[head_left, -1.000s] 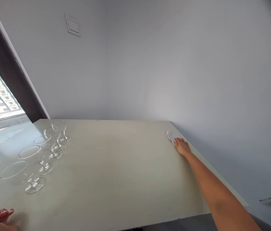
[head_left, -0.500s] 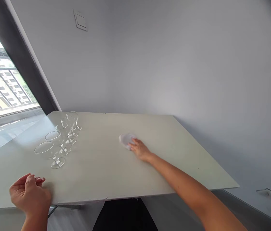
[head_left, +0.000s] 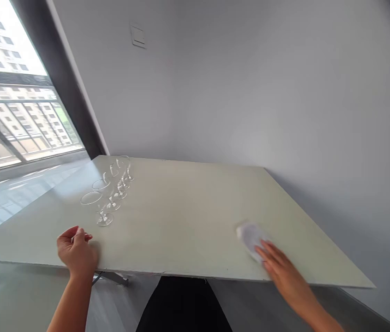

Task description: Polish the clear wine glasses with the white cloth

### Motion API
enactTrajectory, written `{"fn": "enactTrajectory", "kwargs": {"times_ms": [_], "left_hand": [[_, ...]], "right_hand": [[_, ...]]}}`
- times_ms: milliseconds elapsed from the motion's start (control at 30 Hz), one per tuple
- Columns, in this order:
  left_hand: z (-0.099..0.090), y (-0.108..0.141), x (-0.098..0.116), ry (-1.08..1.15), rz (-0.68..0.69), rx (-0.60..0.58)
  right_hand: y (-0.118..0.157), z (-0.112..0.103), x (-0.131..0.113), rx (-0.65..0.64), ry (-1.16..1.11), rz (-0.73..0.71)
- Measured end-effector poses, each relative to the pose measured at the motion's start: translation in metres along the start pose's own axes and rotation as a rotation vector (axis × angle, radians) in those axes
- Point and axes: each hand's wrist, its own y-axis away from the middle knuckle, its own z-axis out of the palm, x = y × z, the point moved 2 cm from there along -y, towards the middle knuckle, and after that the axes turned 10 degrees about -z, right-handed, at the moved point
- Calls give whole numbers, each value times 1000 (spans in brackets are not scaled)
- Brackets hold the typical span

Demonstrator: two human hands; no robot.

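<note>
**Pad (head_left: 250, 236) flat on the table (head_left: 188, 216) under your right hand (head_left: 281, 267)**

At the upper left of the frame is a window (head_left: 30, 92). Below it, in the lower left, your left hand (head_left: 77, 251) is at the table's front edge, fingers loosely curled with the thumb tip near them. Nothing shows between them, but you cannot tell whether they enclose anything, or whether the hand bears on the top. Just beyond it, left of centre, five glasses (head_left: 113, 204) stand in a row running back toward the far edge. The nearest is near your left hand but apart from it.

Your dark-clad legs (head_left: 184, 304) show at the bottom centre, below the front edge.

Right of centre, in the lower half, lies the white pad, near the front edge and well apart from the glasses. Your right hand's fingers, held close together, cover its near right part. Both are blurred and the thumb is hidden, so you cannot tell whether you pinch the pad or only press it.

The step in hand looks like a stroke of the pad over the tabletop. The next move calls for even pressure, the pad kept flat, care at the front edge, and space left around the glasses.
</note>
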Motion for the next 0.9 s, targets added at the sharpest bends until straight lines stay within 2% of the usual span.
{"fn": "enactTrajectory", "kwargs": {"times_ms": [133,233,300,400,500,600,733,900], "left_hand": [[-2,2,-2,2,16,-21],[-4,3,-4,1,17,-8],[-5,4,-4,-22,15,-3],[-5,5,-3,-72,21,-5],[-6,5,-3,-95,35,-15],[-6,7,-1,-132,38,-20],[-3,11,4,-334,59,-59],[10,10,11,-557,198,-123]], "right_hand": [[31,13,112,74,103,156],[20,24,176,97,163,249],[-4,32,202,82,193,294],[-57,44,215,69,227,292],[-115,54,200,94,252,232],[-165,61,158,124,248,108],[-207,69,75,184,215,-67],[-218,65,-39,173,38,-376]]}}
